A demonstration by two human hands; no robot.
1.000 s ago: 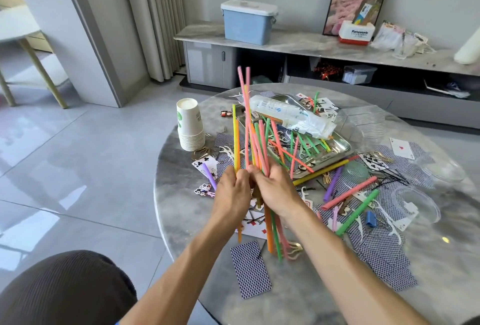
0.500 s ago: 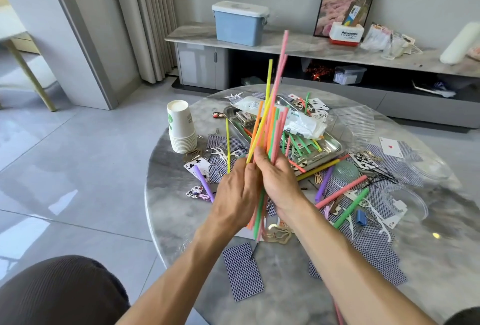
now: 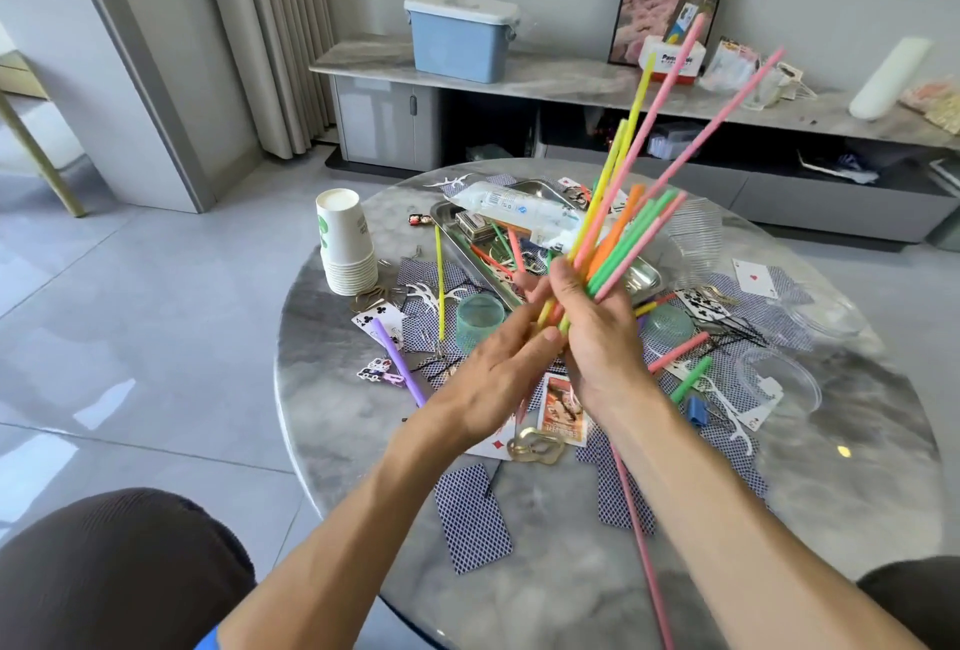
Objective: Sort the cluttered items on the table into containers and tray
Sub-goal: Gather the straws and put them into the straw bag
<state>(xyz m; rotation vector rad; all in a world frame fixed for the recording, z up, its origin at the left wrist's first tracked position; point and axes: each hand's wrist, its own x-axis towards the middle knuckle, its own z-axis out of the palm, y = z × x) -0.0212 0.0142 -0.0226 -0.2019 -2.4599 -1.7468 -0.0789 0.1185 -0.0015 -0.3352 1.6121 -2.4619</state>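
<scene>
My right hand [image 3: 597, 337] grips a bundle of straws [image 3: 623, 228] above the table [image 3: 545, 597], tips fanned up to the right; my left hand [image 3: 498, 368] touches the low ends with nearly straight fingers. I think the sorting is only begun; the tray [image 3: 641, 280] holds a few things, but cards [image 3: 472, 519], loose straws [image 3: 440, 280] and clips lie scattered; the paper cups [image 3: 345, 244] stand stacked.

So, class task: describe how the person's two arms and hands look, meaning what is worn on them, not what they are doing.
Both forearms are bare up to where the picture ends; no sleeves, watch, rings or gloves show. The left hand and right hand are uncovered, with short nails. A bit of blue cloth shows at the bottom edge near the left arm; whether it is a sleeve cannot be told.
</scene>
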